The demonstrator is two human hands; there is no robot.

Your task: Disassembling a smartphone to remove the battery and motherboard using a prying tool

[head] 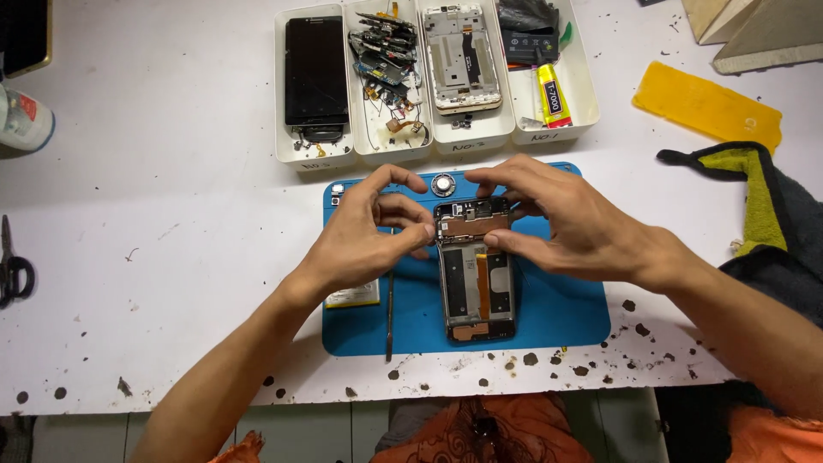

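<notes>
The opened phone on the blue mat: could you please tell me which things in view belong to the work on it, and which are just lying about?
In hand:
- opened phone, top end pinched by left hand and right hand
- blue mat
- thin metal tool
- round part

Lying about:
- white trays
- glue tube
- scissors
- yellow pad
- cloth

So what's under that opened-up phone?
The opened phone lies on a blue mat on the white table. The left hand and right hand pinch its top end. The mat beneath the phone is covered, so anything there is hidden.
</notes>
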